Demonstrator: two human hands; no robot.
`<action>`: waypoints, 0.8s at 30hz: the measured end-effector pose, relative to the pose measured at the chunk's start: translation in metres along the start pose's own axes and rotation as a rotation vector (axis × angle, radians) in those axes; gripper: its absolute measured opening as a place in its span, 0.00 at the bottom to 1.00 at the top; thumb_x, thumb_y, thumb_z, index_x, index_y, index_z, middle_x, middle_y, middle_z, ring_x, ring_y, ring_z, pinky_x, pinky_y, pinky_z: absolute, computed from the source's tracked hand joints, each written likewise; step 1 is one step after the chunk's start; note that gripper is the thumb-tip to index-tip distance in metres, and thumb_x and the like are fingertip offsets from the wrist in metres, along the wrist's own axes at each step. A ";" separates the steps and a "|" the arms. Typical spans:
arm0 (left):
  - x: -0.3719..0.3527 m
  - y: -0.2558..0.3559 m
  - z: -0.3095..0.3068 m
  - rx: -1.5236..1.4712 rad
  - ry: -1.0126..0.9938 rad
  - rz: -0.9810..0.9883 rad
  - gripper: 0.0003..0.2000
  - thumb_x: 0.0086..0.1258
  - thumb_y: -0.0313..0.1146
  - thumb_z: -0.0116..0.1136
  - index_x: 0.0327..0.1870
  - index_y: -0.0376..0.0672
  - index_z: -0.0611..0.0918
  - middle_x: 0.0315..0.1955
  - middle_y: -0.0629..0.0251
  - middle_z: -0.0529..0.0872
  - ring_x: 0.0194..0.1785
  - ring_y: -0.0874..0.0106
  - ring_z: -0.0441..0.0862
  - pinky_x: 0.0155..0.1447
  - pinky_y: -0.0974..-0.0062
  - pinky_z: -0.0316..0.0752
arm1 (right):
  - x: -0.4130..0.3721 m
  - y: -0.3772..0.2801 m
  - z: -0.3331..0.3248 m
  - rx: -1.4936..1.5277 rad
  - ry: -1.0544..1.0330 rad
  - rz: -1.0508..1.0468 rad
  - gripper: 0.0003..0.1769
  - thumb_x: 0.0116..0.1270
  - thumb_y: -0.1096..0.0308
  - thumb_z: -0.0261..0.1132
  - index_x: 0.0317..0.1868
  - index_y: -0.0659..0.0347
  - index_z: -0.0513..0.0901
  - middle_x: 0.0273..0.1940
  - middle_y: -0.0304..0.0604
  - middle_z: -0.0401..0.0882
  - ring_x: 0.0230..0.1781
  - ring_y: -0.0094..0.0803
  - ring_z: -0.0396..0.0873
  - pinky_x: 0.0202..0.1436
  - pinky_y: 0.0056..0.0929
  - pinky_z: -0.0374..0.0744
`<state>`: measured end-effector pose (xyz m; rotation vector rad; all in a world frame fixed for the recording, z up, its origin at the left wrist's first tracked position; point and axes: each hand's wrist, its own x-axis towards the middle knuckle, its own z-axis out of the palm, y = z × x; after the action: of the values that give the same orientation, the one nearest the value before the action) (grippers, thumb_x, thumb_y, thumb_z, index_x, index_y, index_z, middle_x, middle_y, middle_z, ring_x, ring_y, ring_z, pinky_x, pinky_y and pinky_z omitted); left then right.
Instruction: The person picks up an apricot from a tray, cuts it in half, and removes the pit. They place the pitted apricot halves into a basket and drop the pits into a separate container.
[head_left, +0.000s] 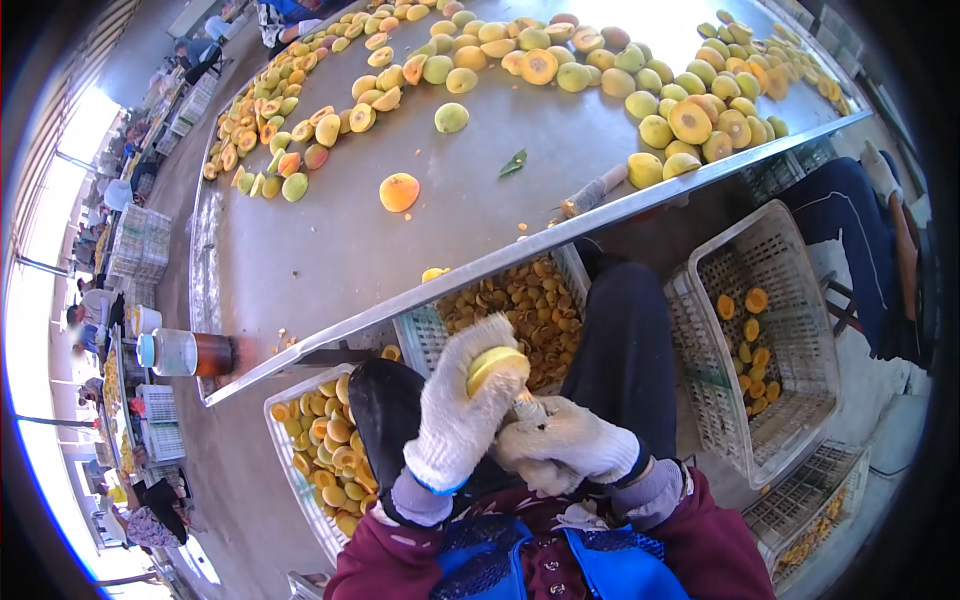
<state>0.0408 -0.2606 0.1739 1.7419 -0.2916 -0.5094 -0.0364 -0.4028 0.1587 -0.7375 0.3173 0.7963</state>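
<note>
My left hand, in a white knit glove, holds a yellow-green fruit with its fingers wrapped round it. Close beside it on the right, my right hand, also gloved, is closed round a small tool whose tip is close to the fruit; most of the tool is hidden by the glove. Both hands are above my lap. Beyond them, between my knees, a crate holds many small brown-orange pieces.
A metal table bears many halved and whole fruits, a leaf and a wrapped rod. A crate of fruit halves stands left, another crate right. A jar stands at the table's left corner. A person's leg is at right.
</note>
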 end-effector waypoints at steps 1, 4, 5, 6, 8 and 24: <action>-0.001 -0.003 0.000 0.001 -0.002 0.000 0.17 0.73 0.31 0.57 0.59 0.35 0.76 0.48 0.63 0.83 0.48 0.76 0.81 0.55 0.75 0.76 | 0.001 -0.002 0.005 -0.113 0.150 -0.037 0.07 0.68 0.61 0.63 0.34 0.53 0.78 0.18 0.33 0.70 0.11 0.18 0.64 0.10 0.19 0.60; -0.007 -0.012 0.001 -0.191 0.057 -0.045 0.14 0.73 0.27 0.54 0.58 0.36 0.78 0.48 0.60 0.84 0.47 0.74 0.83 0.53 0.76 0.77 | 0.006 0.004 0.010 -0.263 0.204 -0.051 0.08 0.69 0.59 0.62 0.35 0.51 0.77 0.19 0.31 0.70 0.12 0.17 0.65 0.10 0.19 0.61; -0.006 -0.011 -0.002 -0.193 0.052 -0.047 0.14 0.73 0.27 0.54 0.58 0.36 0.78 0.48 0.60 0.84 0.47 0.74 0.83 0.53 0.76 0.77 | 0.005 0.006 0.006 -0.259 0.208 -0.051 0.08 0.69 0.59 0.62 0.35 0.51 0.77 0.19 0.31 0.70 0.12 0.17 0.65 0.10 0.19 0.61; -0.005 -0.010 -0.007 -0.051 -0.009 0.075 0.13 0.73 0.27 0.54 0.56 0.36 0.79 0.48 0.58 0.84 0.47 0.72 0.84 0.52 0.75 0.78 | 0.005 0.007 -0.003 -0.158 0.022 0.024 0.08 0.69 0.59 0.62 0.36 0.51 0.77 0.19 0.32 0.70 0.11 0.17 0.65 0.10 0.19 0.61; 0.002 0.000 -0.011 0.212 -0.098 0.303 0.11 0.72 0.28 0.55 0.51 0.36 0.82 0.45 0.54 0.85 0.45 0.66 0.86 0.48 0.73 0.80 | 0.003 0.010 -0.013 0.065 -0.226 0.103 0.09 0.69 0.59 0.62 0.35 0.53 0.77 0.18 0.33 0.69 0.11 0.18 0.64 0.10 0.18 0.60; 0.002 -0.010 0.001 -0.291 -0.212 0.081 0.17 0.76 0.40 0.52 0.49 0.32 0.82 0.42 0.58 0.85 0.42 0.69 0.83 0.48 0.74 0.77 | -0.002 0.014 -0.010 0.232 -0.240 -0.109 0.16 0.56 0.66 0.73 0.39 0.67 0.80 0.30 0.38 0.79 0.25 0.23 0.77 0.28 0.20 0.75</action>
<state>0.0413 -0.2596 0.1634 1.3912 -0.4151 -0.6449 -0.0477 -0.4038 0.1460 -0.4331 0.1481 0.7215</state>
